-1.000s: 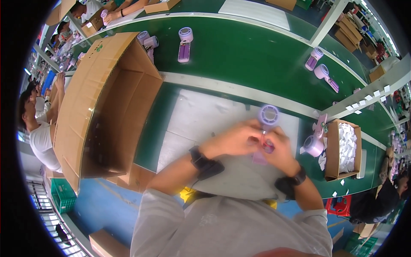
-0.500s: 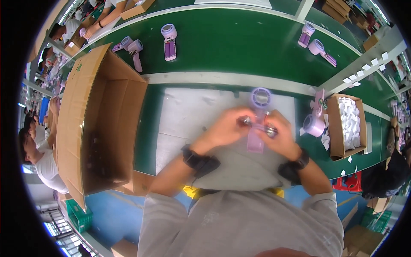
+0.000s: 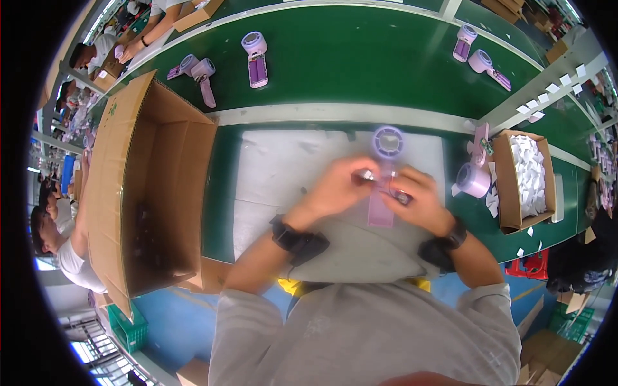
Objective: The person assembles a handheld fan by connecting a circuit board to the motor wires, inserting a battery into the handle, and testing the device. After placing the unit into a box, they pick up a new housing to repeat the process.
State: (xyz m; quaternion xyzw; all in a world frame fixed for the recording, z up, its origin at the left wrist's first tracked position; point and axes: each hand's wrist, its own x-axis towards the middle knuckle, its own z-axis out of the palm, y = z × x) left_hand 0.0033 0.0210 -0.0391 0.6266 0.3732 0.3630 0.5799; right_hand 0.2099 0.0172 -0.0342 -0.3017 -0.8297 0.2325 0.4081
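1. Hands meet over a lilac fan-like device (image 3: 380, 213), which lies at the dial's centre on a white mat (image 3: 290, 164), round head toward 12 o'clock, handle toward 6.
2. Left hand (image 3: 339, 191), at 9 o'clock of the device, has its fingers closed around a small shiny piece (image 3: 365, 175); blur hides exactly what it is.
3. Right hand (image 3: 420, 201), at 4 o'clock, is curled with a small round metallic piece (image 3: 403, 198) pinched in the fingers, just above the upper part of the handle.
4. Black wrist straps (image 3: 287, 234) circle both wrists.
5. Large open carton (image 3: 106, 186) stands at 9 o'clock, its opening facing the mat.
6. Lilac round-headed unit (image 3: 473, 181) sits at 3 o'clock beside the mat, and just beyond it is a small cardboard box (image 3: 509, 196) filled with white slips (image 3: 530, 175).
7. Across the green bench (image 3: 360, 71), a single lilac unit (image 3: 257, 67) lies between 10 and 11 o'clock, a group of lilac parts (image 3: 205, 92) at 10, and two more units (image 3: 479, 62) at 1.
8. Green crate (image 3: 131, 329) is on the floor at 8 o'clock; a red stool (image 3: 531, 265) is at 4.
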